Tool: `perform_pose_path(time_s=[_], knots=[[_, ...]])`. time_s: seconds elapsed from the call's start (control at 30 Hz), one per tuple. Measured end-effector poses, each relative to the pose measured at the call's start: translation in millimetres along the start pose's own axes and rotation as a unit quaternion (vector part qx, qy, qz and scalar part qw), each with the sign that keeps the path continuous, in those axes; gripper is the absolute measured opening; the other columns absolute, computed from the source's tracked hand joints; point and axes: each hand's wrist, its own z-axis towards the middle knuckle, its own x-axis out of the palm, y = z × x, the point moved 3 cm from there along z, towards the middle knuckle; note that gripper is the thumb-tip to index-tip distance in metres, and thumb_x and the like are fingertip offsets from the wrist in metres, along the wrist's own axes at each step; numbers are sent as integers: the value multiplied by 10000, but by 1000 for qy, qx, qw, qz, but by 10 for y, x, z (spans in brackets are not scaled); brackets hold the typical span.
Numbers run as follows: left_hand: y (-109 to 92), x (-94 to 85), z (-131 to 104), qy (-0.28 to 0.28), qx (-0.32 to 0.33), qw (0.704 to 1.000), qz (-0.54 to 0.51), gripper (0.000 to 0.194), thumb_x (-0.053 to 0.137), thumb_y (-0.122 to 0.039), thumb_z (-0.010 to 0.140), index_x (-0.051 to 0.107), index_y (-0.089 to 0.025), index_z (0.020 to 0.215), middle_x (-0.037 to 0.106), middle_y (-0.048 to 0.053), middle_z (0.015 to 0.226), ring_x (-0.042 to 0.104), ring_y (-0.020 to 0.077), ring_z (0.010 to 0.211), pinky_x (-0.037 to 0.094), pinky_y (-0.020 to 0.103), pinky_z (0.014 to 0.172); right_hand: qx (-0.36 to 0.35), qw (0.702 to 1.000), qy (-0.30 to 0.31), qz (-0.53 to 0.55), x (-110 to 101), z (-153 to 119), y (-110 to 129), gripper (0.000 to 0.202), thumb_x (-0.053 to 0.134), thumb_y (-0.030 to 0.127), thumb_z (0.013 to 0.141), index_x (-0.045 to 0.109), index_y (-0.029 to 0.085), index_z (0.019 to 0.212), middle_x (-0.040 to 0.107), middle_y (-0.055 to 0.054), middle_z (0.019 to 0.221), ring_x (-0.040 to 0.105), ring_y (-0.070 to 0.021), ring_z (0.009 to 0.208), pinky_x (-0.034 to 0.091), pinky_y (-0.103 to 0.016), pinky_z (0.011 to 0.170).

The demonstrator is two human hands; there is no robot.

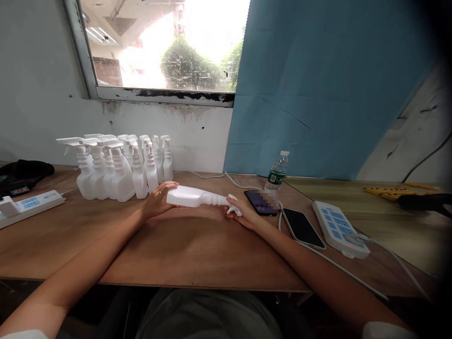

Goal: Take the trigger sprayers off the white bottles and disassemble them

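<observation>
A white plastic spray bottle (192, 196) lies sideways between my two hands, held above the brown tabletop (197, 249). At its base end, my left hand (158, 197) is wrapped around the bottom. My right hand (242, 212) grips the trigger head at the other end, and its fingers partly hide the nozzle. Left of my hands, several more white spray bottles (122, 176) stand upright in a close group near the wall, most with their nozzles pointing left.
Right of my hands are a water bottle (277, 172), a dark phone (259, 201), another phone (303, 227) and a white power strip (341, 228) with cables. Another power strip (35, 203) and a black object (26, 174) lie far left.
</observation>
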Motion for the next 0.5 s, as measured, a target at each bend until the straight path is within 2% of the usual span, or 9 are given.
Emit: perform_pose_path(time_s=[0.07,0.13,0.2,0.27,0.33,0.4,0.43,0.5], knots=[[1,7,-13,2,-98,995,-26,495,713,-488,753,554,-201,1123,635,87,1113,618,224,1003,495,335,869,-22,1000,4,-5,27,-4,5,370,769,443,695,540,176,807,607,10,601,519,-95,487,380,-180,410],[18,31,-31,-17,-210,975,-76,464,644,-562,779,601,-167,1018,659,53,912,625,197,822,494,285,731,-54,998,8,-37,47,-16,36,394,764,470,691,538,173,816,600,15,617,513,-96,505,369,-188,428],[57,84,-60,-46,-316,936,-150,524,549,-637,806,625,-132,924,633,42,739,601,190,688,460,267,607,-100,991,6,-87,57,-38,94,394,761,464,695,556,169,858,608,12,681,540,-105,575,403,-198,489],[108,159,-92,-69,-397,887,-226,605,506,-687,798,640,-103,887,617,53,668,585,196,621,427,269,541,-148,977,10,-151,63,-66,163,394,767,433,691,578,178,925,620,8,779,565,-120,677,442,-210,576],[152,237,-117,-74,-441,848,-286,656,536,-709,757,651,-78,897,632,75,677,587,205,607,419,275,525,-189,959,14,-213,60,-89,221,475,790,407,661,591,201,1041,630,2,893,579,-138,769,464,-227,652],[179,301,-133,-67,-461,822,-327,678,562,-712,734,653,-65,916,649,93,707,595,209,616,426,280,534,-186,950,11,-250,45,-94,235,586,790,428,652,578,222,1158,643,-6,962,594,-153,805,472,-244,686],[187,326,-139,-61,-466,815,-340,680,571,-709,729,653,-64,926,656,99,725,599,209,625,433,282,545,-168,952,6,-254,35,-90,224,576,764,470,675,588,213,1159,656,-14,949,603,-159,793,471,-252,686],[194,364,-149,-50,-472,807,-350,665,594,-698,718,655,-68,924,666,103,750,604,210,642,443,287,567,-104,962,4,-254,22,-77,173,492,661,576,745,643,166,1019,678,-36,834,614,-167,722,460,-264,652]])
